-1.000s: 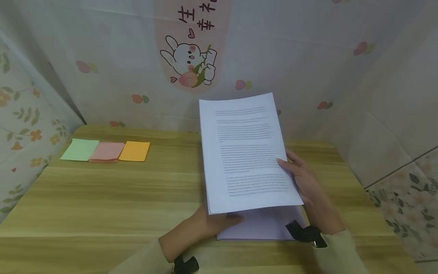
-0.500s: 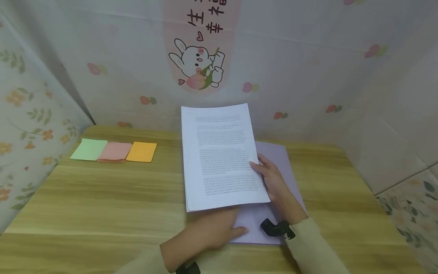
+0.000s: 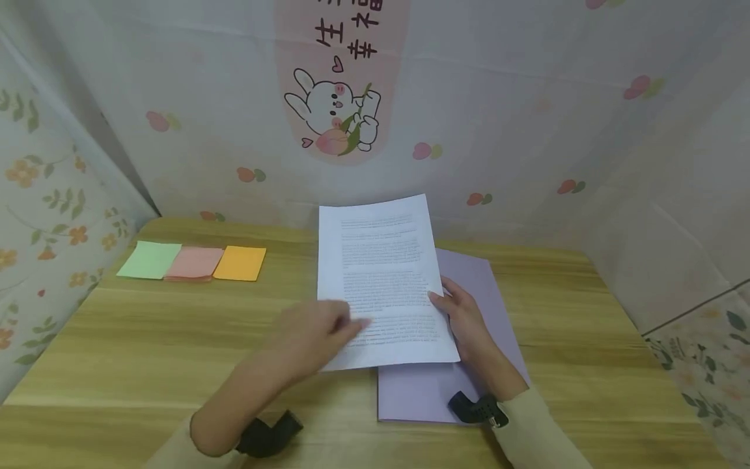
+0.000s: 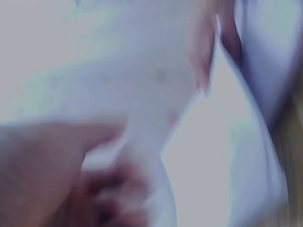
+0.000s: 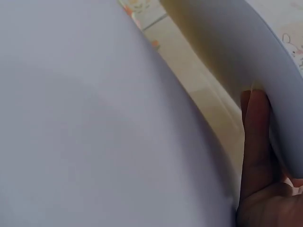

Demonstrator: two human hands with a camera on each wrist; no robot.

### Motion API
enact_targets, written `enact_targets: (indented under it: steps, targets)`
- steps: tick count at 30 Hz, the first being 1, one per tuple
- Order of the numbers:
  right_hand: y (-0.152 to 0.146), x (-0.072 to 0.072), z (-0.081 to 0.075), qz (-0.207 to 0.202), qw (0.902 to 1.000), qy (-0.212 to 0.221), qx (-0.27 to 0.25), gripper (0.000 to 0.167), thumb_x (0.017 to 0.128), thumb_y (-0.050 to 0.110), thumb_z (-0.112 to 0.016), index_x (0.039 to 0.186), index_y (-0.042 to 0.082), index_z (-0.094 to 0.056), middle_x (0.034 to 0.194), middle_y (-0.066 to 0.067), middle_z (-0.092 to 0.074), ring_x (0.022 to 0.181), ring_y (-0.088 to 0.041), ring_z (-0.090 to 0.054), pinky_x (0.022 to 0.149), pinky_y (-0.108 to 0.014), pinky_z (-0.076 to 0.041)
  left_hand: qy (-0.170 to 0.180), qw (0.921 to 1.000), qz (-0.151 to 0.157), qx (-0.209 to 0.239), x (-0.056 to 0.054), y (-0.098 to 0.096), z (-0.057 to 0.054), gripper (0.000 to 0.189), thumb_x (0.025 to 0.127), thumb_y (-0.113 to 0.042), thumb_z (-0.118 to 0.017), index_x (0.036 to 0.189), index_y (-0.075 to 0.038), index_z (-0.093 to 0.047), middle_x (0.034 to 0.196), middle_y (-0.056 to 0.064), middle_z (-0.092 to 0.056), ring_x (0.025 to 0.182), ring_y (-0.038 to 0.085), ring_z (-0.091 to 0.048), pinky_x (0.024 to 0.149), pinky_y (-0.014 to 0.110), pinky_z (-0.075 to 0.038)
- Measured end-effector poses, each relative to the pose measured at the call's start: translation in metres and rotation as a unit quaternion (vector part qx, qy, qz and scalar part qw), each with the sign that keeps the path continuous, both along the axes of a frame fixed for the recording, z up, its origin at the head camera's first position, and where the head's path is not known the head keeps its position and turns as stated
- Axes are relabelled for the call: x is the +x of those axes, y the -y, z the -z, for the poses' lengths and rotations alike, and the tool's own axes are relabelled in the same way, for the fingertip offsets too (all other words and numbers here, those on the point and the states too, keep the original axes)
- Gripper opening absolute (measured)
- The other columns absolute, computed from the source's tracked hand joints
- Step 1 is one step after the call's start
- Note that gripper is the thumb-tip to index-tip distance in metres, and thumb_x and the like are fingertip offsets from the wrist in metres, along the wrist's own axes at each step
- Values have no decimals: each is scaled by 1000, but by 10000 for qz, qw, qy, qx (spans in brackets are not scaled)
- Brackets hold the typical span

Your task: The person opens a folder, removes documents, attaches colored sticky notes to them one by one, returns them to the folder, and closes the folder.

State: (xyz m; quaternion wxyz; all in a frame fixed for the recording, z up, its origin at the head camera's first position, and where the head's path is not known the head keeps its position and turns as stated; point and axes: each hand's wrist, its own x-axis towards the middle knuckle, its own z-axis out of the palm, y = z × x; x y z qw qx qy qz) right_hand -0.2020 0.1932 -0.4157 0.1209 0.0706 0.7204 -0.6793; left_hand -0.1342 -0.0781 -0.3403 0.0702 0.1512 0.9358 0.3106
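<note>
A thin stack of printed sheets (image 3: 387, 260) is held up at a tilt in the head view. My right hand (image 3: 469, 322) grips its right edge, thumb on the printed face and fingers behind. In the right wrist view, fingers (image 5: 257, 137) lie against the back of the sheets (image 5: 227, 42). My left hand (image 3: 313, 339), blurred by motion, is in front of the stack's lower left corner with loosely bent fingers and the thumb over the print. No sheet shows pinched in it. Beneath the stack lies a purple folder (image 3: 410, 397), partly covered.
Green sticky notes (image 3: 149, 260), pink sticky notes (image 3: 194, 262) and orange sticky notes (image 3: 239, 263) lie in a row at the back left of the wooden table (image 3: 193, 339). A patterned cloth (image 3: 504, 111) hangs behind the table.
The stack has shifted left, uncovering more of the folder, and lately a little lower. My left hand has come from beneath the stack to its front left. My right hand keeps its grip.
</note>
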Motion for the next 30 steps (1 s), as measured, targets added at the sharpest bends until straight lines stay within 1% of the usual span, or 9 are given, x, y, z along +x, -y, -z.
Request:
enact_targets:
  steps: [2,3,5,8,11,13,18,23,30]
  targets:
    - [-1,3,1,-11,9999,30,101,52,105,15,-49,156,15,-37,118,-1,-67,89,-8,-70,75,-23,-57,-49,9943,-1065,-45,-14,13,6,37,101,-45,-56,84,-13,-63,65,0,-55,58,15,-48,51,26,-36]
    - [-2,5,2,-34,9999,40,130,52,105,15,-49,156,15,-37,119,-3,-67,90,-9,-70,76,-24,-57,18,9897,-1429,-9,-21,18,11,39,102,-48,-53,95,-11,-65,71,3,-59,61,17,-51,51,27,-37]
    - [-4,8,4,-94,9999,90,111,52,105,15,-48,156,15,-37,120,-3,-67,92,-10,-71,77,-25,-58,312,9836,-1755,285,-34,27,25,50,104,-51,-48,119,-6,-63,91,9,-69,74,20,-60,57,28,-44]
    - [-7,11,7,-247,9996,155,9,50,105,15,-47,155,13,-37,116,-1,-68,92,-11,-72,77,-26,-59,1040,9746,-1592,1184,-49,33,47,59,106,-48,-44,143,-2,-49,114,17,-69,85,22,-65,65,30,-53]
    - [-9,12,8,-449,9988,179,78,48,104,15,-49,152,10,-41,108,2,-70,88,-12,-72,76,-27,-59,1399,9548,-1443,2188,-58,33,63,48,107,-33,-48,142,0,-48,116,19,-70,81,20,-66,67,30,-54]
    - [-10,12,7,-551,9981,141,231,47,103,15,-51,149,8,-44,102,3,-71,85,-12,-72,74,-27,-58,1375,9472,-1387,2543,-60,33,69,39,106,-22,-51,137,2,-52,109,19,-73,73,19,-65,64,30,-54]
    - [-12,9,2,-686,9927,-122,983,43,101,18,-54,140,0,-53,97,0,-72,83,-11,-68,74,-25,-54,1337,9519,-1095,2531,-60,37,78,33,104,-13,-54,132,5,-56,93,15,-75,63,17,-61,59,28,-51]
    - [-13,7,1,-636,9829,-310,1701,40,102,26,-57,133,1,-61,99,-8,-75,82,-13,-66,72,-24,-49,1451,9542,-931,2445,-59,41,82,31,103,-12,-54,130,4,-56,95,15,-75,67,17,-64,62,29,-55]
    - [-10,7,5,-826,9869,-165,1375,38,103,21,-56,134,-2,-58,92,-11,-71,66,-16,-67,56,-32,-59,1536,9600,-1250,1981,-58,62,81,41,104,-18,-54,140,1,-52,108,17,-74,78,18,-66,69,27,-56]
